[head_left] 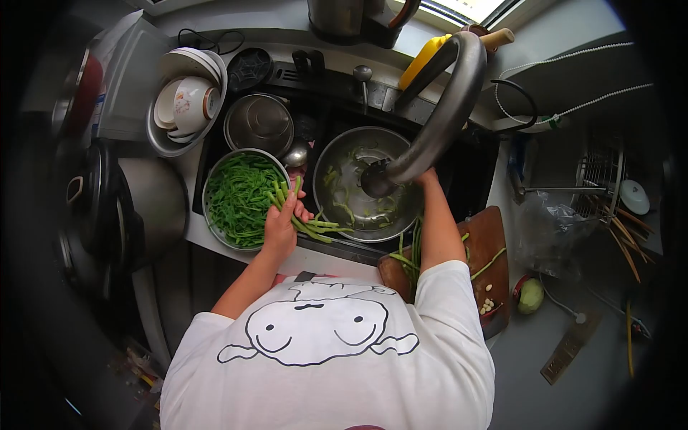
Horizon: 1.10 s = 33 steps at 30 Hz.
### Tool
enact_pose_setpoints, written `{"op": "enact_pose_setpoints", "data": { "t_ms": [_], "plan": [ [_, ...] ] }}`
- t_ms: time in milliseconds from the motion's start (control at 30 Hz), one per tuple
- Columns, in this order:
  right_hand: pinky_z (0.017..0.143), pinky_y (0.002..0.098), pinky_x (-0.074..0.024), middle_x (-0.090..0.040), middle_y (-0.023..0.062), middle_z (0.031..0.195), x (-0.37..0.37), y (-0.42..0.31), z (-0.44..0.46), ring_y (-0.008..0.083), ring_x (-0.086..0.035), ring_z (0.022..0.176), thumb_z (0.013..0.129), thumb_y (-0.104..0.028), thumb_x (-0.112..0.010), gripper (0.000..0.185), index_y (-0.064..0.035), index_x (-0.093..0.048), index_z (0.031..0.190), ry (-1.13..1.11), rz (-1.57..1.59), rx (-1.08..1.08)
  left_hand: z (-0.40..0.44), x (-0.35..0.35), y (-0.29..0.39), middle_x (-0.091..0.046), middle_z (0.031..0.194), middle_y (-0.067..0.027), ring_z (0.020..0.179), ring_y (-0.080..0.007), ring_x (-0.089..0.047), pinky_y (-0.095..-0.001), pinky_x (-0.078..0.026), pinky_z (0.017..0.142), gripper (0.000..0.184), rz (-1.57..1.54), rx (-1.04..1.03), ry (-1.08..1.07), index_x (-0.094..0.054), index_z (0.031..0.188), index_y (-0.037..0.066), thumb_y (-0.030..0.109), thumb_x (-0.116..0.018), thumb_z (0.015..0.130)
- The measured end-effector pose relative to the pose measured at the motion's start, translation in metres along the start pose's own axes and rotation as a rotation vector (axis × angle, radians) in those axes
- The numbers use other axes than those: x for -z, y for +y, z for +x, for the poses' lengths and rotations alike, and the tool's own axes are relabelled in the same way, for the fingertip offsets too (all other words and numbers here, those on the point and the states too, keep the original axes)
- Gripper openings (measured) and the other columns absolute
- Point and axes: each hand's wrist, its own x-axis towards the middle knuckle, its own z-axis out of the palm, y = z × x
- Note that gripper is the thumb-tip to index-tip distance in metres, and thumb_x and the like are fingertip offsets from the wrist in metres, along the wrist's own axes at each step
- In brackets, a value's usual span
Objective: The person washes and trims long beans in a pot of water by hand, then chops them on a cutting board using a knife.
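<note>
The left hand clamps slender green stalks beside the round steel basin, likely keeping them bunched; the right hand's grip is unclear.

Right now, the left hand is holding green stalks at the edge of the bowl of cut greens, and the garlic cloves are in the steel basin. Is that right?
Not quite: the head view shows the garlic cloves on the brown cutting board, not in the steel basin. The left hand does hold green stalks at the edge of the bowl.
</note>
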Motion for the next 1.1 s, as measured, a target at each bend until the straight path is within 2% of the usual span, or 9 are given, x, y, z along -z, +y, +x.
{"op": "enact_pose_setpoints", "data": {
  "t_ms": [100,200,333,433,567,733,800,1033,1100],
  "plan": [
    [0.089,0.0367,-0.0394,-0.048,0.0175,0.115,-0.048,0.044,0.067,0.0302,-0.048,0.106,0.071,-0.021,-0.060,0.044,-0.0016,-0.049,0.109,-0.100,-0.105,0.130,-0.005,0.008,0.000,-0.037,0.062,0.0024,0.058,-0.0090,-0.043,-0.0268,-0.042,0.064,0.023,-0.006,-0.012,0.013,-0.046,0.090,0.005,0.028,-0.044,0.089],
    [0.083,0.0350,-0.0432,-0.055,0.0201,0.105,-0.043,0.059,0.077,0.0290,-0.053,0.100,0.070,-0.019,-0.059,0.035,-0.0007,-0.057,0.101,-0.248,-0.279,0.188,-0.007,0.015,-0.001,-0.038,0.062,0.0024,0.057,-0.0090,-0.043,-0.0269,-0.043,0.064,0.023,-0.014,-0.003,0.039,-0.046,0.090,0.005,0.028,-0.045,0.088],
    [0.082,0.0352,-0.0427,-0.056,0.0205,0.104,-0.036,0.067,0.089,0.0296,-0.052,0.101,0.071,-0.017,-0.055,0.033,-0.0021,-0.058,0.101,-0.240,-0.214,0.254,-0.008,0.019,-0.004,-0.038,0.061,0.0021,0.056,-0.0095,-0.043,-0.0272,-0.043,0.064,0.022,0.001,0.022,0.045,-0.046,0.090,0.005,0.027,-0.045,0.088],
    [0.081,0.0364,-0.0428,-0.057,0.0206,0.101,-0.020,0.077,0.094,0.0311,-0.052,0.100,0.072,-0.014,-0.052,0.030,-0.0006,-0.058,0.098,-0.133,0.045,0.676,-0.006,0.019,-0.006,-0.038,0.061,0.0018,0.056,-0.0100,-0.043,-0.0276,-0.043,0.064,0.022,-0.001,0.044,0.046,-0.046,0.090,0.005,0.027,-0.045,0.088],
    [0.081,0.0398,-0.0423,-0.057,0.0217,0.095,0.087,0.016,-0.030,0.0355,-0.052,0.094,0.069,-0.012,-0.052,0.029,-0.0024,-0.059,0.096,0.011,-0.049,0.542,-0.005,0.014,-0.008,-0.038,0.062,0.0015,0.057,-0.0099,-0.043,-0.0273,-0.043,0.064,0.024,0.008,0.069,0.033,-0.046,0.092,0.004,0.028,-0.045,0.088],
    [0.079,0.0410,-0.0427,-0.058,0.0192,0.090,0.147,-0.010,-0.098,0.0341,-0.053,0.090,0.067,-0.006,-0.051,0.034,-0.0088,-0.057,0.100,0.118,-0.014,0.664,-0.004,0.008,-0.013,-0.038,0.060,0.0015,0.057,-0.0104,-0.043,-0.0284,-0.042,0.064,0.021,0.016,0.093,0.040,-0.046,0.091,0.005,0.026,-0.045,0.088],
    [0.079,0.0407,-0.0430,-0.058,0.0178,0.090,0.152,-0.003,-0.095,0.0326,-0.054,0.089,0.066,-0.004,-0.051,0.040,-0.0125,-0.056,0.105,0.258,-0.003,0.787,-0.004,0.006,-0.015,-0.038,0.060,0.0014,0.056,-0.0105,-0.042,-0.0285,-0.042,0.064,0.021,0.021,0.095,0.031,-0.046,0.091,0.005,0.026,-0.045,0.088],
    [0.073,0.0404,-0.0441,-0.059,0.0137,0.090,0.169,-0.001,-0.116,0.0330,-0.055,0.080,0.064,-0.001,-0.050,0.046,-0.0141,-0.053,0.109,0.376,-0.171,0.867,-0.011,-0.001,-0.015,-0.038,0.061,0.0004,0.056,-0.0112,-0.043,-0.0272,-0.042,0.061,0.020,0.001,0.112,0.029,-0.045,0.089,0.005,0.024,-0.046,0.087],
    [0.072,0.0390,-0.0444,-0.058,0.0136,0.093,0.170,0.005,-0.120,0.0312,-0.054,0.079,0.064,0.002,-0.049,0.048,-0.0124,-0.052,0.110,0.446,-0.158,0.984,-0.012,0.000,-0.016,-0.038,0.061,0.0004,0.056,-0.0114,-0.043,-0.0272,-0.042,0.061,0.019,0.004,0.106,0.026,-0.045,0.089,0.005,0.024,-0.046,0.087]
  ]
}}
